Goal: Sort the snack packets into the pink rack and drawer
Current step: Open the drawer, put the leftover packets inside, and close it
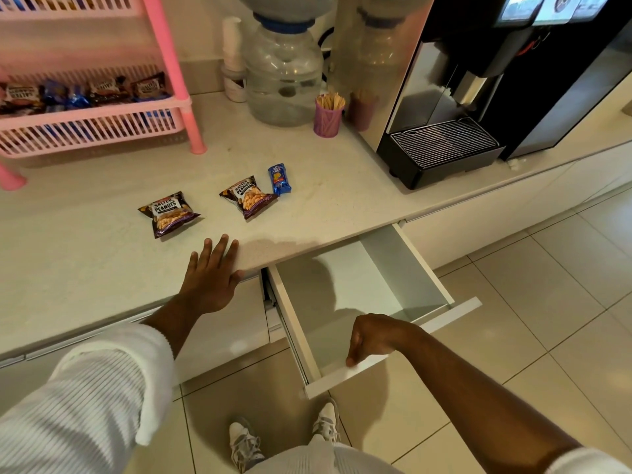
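Note:
Two salted peanut packets lie on the white counter, one on the left (pixel 168 214) and one further right (pixel 248 196). Beside the right one lies a small blue packet (pixel 279 179). The pink rack (pixel 102 111) stands at the back left with several snack packets on its shelf. A white drawer (pixel 362 302) under the counter is pulled open and looks bare inside. My left hand (pixel 212 275) rests flat on the counter edge with straight fingers. My right hand (pixel 371 336) grips the drawer's front panel.
A large water bottle (pixel 284 73) and a purple cup of wooden stirrers (pixel 329 114) stand at the back. A coffee machine (pixel 478 97) fills the right of the counter. Below is a tiled floor (pixel 547 319), with my shoes near the drawer.

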A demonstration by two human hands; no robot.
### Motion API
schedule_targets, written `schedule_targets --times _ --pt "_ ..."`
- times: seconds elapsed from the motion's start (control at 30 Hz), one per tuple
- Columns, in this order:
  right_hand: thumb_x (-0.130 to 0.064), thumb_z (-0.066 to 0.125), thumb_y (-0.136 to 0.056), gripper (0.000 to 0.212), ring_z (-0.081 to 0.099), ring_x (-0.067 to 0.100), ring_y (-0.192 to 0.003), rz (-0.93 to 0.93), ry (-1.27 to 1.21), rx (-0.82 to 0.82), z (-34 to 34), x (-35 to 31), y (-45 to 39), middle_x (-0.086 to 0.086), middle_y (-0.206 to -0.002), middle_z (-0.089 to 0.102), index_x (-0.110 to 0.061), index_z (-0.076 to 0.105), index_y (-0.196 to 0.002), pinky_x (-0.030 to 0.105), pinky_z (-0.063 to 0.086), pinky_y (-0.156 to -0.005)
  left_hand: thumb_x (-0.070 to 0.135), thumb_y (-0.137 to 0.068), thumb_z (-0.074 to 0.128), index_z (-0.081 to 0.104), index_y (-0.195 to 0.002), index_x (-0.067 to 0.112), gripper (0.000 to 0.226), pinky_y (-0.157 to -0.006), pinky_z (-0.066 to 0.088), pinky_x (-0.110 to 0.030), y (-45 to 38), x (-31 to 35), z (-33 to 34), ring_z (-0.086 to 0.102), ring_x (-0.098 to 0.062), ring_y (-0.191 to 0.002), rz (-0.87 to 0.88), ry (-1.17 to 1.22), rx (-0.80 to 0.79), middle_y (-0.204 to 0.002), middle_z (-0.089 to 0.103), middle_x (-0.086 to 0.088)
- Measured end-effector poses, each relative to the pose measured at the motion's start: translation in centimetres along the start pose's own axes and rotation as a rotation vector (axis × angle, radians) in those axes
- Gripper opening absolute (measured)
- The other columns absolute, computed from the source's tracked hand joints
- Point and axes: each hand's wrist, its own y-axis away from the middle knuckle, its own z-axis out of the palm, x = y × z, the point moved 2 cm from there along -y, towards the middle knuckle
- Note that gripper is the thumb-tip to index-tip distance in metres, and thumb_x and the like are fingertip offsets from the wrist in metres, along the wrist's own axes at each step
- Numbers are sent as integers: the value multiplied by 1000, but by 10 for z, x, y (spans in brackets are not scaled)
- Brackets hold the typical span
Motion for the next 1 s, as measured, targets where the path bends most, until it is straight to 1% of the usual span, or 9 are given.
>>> schedule_targets --times 0.13,0.3,0.47,0.63,0.73,0.8,0.87,0.93,1.0 --pt "-46 81 -78 41 68 15 -103 -11 -4 -39 -1 0 -2 -3 -109 76 -18 79 -108 25 52 -86 44 -100 37 5 -157 16 71 -120 9 -57 2 2 -2 -1 -38 -151 -3 14 7 -165 -2 -11" --pt "-45 74 -86 46 57 15 -76 -28 -38 -87 -9 1 -9 5 -87 72 -1 76 -99 26 45 -77 45 -101 34 3 -157 19 70 -121 8 -55 2 4 -3 -2 -36 -151 -31 11 0 -165 -4 -9" --pt "-42 67 -91 40 71 23 -98 -72 -17 13 -23 -1 -19 10 -102 77 -3 77 -98 35 53 -97 50 -101 26 -4 -157 23 68 -121 4 -52 1 7 -2 -10 -32 -151 -85 25 -36 -165 -10 -4" --pt "-42 61 -95 43 68 26 -107 -132 -4 91 -37 8 -34 12 -113 73 -2 74 -107 41 52 -101 50 -101 25 -3 -157 22 69 -121 7 -53 11 17 -4 -8 -33 -151 -123 30 -41 -165 -9 -6" --pt "-42 66 -93 34 66 18 -110 -189 -20 121 -50 11 -40 1 -119 72 -15 77 -109 35 51 -101 51 -101 26 -2 -157 22 69 -122 8 -51 10 22 -8 -6 -31 -152 -169 50 -75 -165 -8 -4" --pt "-41 70 -90 30 65 15 -108 -230 -46 177 -62 9 -45 -2 -117 72 -18 78 -106 30 51 -97 50 -102 28 7 -157 19 67 -122 13 -49 7 25 -17 2 -31 -152 -182 84 -92 -165 0 -6" --pt "-40 74 -86 26 66 13 -102 -269 -78 252 -76 3 -52 -5 -110 73 -20 79 -101 29 52 -93 47 -101 35 28 -151 14 60 -117 30 -43 5 27 -30 26 -31 -146 -194 166 -28 -159 26 -11" --pt "-38 76 -84 13 67 8 -94 -301 -130 326 -89 -7 -59 -11 -98 73 -27 78 -90 25 52 -85 46 -98 46 47 -135 15 49 -99 46 -40 5 27 -43 46 -30 -126 -246 236 135 -139 47 -8" --pt "-38 75 -84 6 67 5 -87 -333 -150 419 -104 -26 -67 -15 -91 71 -32 74 -86 22 49 -78 43 -94 55 54 -128 17 43 -89 49 -42 6 23 -56 48 -31 -119 -350 262 312 -129 50 -9"
